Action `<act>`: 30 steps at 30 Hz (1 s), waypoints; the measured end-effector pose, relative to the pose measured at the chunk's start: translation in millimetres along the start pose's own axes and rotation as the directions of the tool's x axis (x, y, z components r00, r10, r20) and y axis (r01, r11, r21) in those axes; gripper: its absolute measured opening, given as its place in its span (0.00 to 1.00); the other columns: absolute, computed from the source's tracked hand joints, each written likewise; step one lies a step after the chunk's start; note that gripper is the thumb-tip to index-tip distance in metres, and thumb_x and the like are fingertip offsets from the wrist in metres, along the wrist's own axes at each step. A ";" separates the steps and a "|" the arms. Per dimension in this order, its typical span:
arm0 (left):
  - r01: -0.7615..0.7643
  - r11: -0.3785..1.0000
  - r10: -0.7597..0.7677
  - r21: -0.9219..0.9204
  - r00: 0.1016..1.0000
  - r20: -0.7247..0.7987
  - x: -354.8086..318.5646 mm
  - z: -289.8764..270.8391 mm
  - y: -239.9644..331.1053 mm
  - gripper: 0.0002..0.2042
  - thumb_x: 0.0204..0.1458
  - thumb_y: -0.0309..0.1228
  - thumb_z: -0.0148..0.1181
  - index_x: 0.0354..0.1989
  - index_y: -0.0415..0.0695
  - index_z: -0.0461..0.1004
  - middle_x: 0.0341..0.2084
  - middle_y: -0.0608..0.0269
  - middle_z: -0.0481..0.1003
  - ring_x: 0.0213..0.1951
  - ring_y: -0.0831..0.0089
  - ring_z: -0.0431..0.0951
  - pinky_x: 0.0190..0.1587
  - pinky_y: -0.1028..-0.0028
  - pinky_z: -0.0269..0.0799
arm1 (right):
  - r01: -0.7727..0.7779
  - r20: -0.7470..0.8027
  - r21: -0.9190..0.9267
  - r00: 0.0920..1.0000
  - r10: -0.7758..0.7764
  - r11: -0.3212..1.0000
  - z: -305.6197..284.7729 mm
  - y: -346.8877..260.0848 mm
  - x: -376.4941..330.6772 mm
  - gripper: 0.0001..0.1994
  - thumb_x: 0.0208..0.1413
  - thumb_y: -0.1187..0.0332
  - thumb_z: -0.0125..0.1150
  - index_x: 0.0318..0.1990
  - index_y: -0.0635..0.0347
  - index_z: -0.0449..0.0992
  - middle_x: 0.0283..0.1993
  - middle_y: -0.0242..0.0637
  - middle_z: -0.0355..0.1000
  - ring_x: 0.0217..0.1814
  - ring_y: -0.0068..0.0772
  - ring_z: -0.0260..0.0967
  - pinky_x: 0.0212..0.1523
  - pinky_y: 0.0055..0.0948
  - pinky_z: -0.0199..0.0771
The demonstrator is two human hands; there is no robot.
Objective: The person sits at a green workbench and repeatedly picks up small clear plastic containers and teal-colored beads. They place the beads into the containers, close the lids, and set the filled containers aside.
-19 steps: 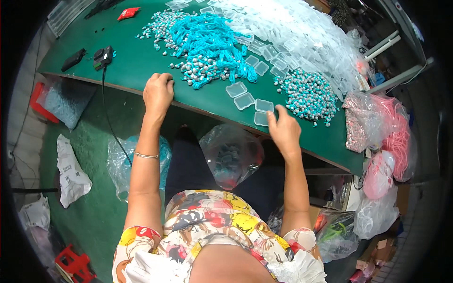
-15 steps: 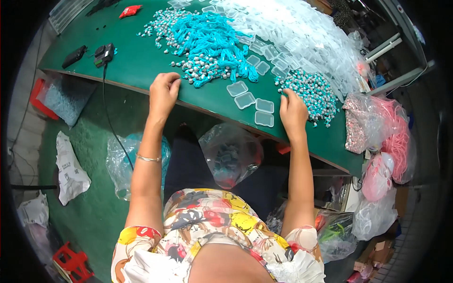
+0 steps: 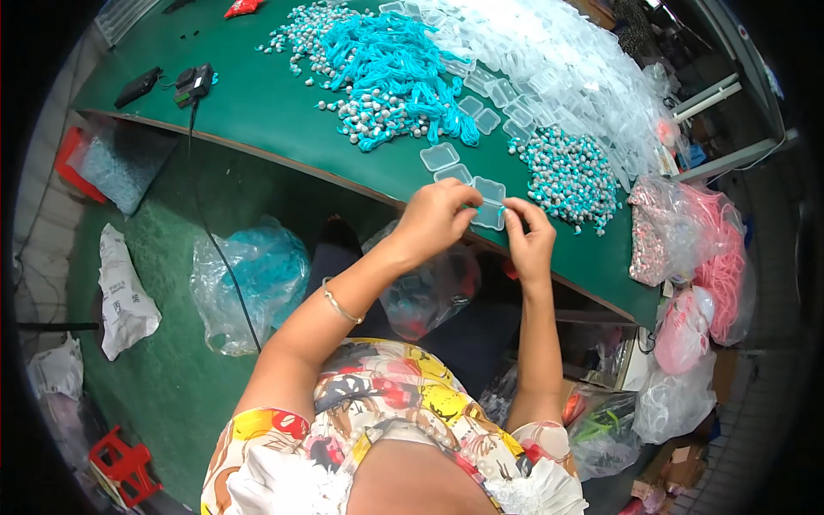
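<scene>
My left hand (image 3: 438, 221) is pinched closed over the front edge of the table. Its fingertips are above the small clear plastic boxes, and what they hold, if anything, is too small to make out. Close by, my right hand (image 3: 530, 239) pinches a tiny teal piece (image 3: 504, 209) between thumb and finger. Two open clear boxes lie under and behind the hands: one (image 3: 439, 156) further left, the other (image 3: 489, 190) partly covered by my fingers. Right of them spreads a pile of small teal-and-silver bead-like pieces (image 3: 573, 178).
Bundled teal cords (image 3: 386, 64) with silvery round ends lie at the middle back. A large heap of clear boxes (image 3: 549, 69) fills the back right. A black device (image 3: 193, 84) with a cable sits left. Bagged pink cords (image 3: 721, 257) hang at the right edge.
My left hand has moved right from the table's front edge to the clear boxes. My right hand has drawn back slightly from the bead pile, and the two hands are now close together.
</scene>
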State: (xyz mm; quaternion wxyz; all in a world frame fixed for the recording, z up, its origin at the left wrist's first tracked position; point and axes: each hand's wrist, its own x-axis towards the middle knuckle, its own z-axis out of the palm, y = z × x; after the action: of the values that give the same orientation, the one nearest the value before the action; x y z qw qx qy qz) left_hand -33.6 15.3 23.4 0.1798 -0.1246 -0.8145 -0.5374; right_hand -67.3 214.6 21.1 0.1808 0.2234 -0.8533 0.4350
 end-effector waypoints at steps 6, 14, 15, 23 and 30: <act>-0.152 0.949 0.157 0.276 0.988 0.004 7.2 25.2 -8.6 0.05 0.45 0.24 0.64 0.32 0.42 0.79 0.29 0.56 0.73 0.35 0.55 0.76 0.38 0.59 0.73 | 0.060 -0.029 -0.331 0.997 -0.073 0.942 20.4 -6.5 -15.4 0.07 0.51 0.67 0.67 0.37 0.52 0.77 0.38 0.29 0.75 0.48 0.36 0.69 0.55 0.41 0.56; -0.175 0.933 0.180 0.313 0.984 0.013 3.3 25.2 -7.5 0.07 0.44 0.27 0.65 0.32 0.41 0.78 0.31 0.55 0.71 0.36 0.55 0.75 0.38 0.59 0.73 | 0.109 0.011 -0.446 0.993 -0.116 0.888 15.5 -9.4 -9.6 0.04 0.53 0.67 0.64 0.35 0.52 0.78 0.41 0.32 0.72 0.48 0.39 0.67 0.53 0.43 0.58; -0.190 0.933 0.198 0.305 0.980 0.004 1.1 24.7 -5.2 0.08 0.44 0.28 0.65 0.33 0.41 0.77 0.31 0.55 0.71 0.36 0.55 0.75 0.38 0.59 0.73 | 0.113 0.002 -0.435 0.992 -0.124 0.893 13.0 -8.4 -5.6 0.04 0.54 0.67 0.64 0.35 0.53 0.78 0.41 0.33 0.72 0.48 0.39 0.68 0.52 0.43 0.59; -0.303 0.911 0.321 0.278 0.947 -0.020 -4.0 25.1 -15.5 0.15 0.41 0.31 0.69 0.38 0.41 0.77 0.37 0.52 0.72 0.39 0.52 0.74 0.42 0.57 0.71 | 0.075 0.191 -0.152 0.980 -0.045 0.986 60.6 -28.5 89.5 0.10 0.51 0.63 0.67 0.37 0.58 0.79 0.34 0.39 0.80 0.38 0.46 0.78 0.39 0.44 0.72; -0.323 0.896 0.349 0.304 0.937 -0.032 -6.8 23.8 -20.2 0.15 0.41 0.32 0.69 0.38 0.41 0.77 0.37 0.53 0.72 0.40 0.52 0.74 0.44 0.57 0.72 | -0.031 0.272 -0.425 0.949 0.160 0.905 110.2 -28.0 127.0 0.12 0.48 0.61 0.67 0.39 0.54 0.81 0.36 0.44 0.80 0.41 0.49 0.78 0.45 0.47 0.76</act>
State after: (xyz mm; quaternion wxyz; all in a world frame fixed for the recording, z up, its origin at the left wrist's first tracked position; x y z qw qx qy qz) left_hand -39.2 29.2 -4.8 0.3209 -0.2121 -0.8431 -0.3757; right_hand -170.9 80.8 42.2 0.0702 0.2008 -0.9536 0.2130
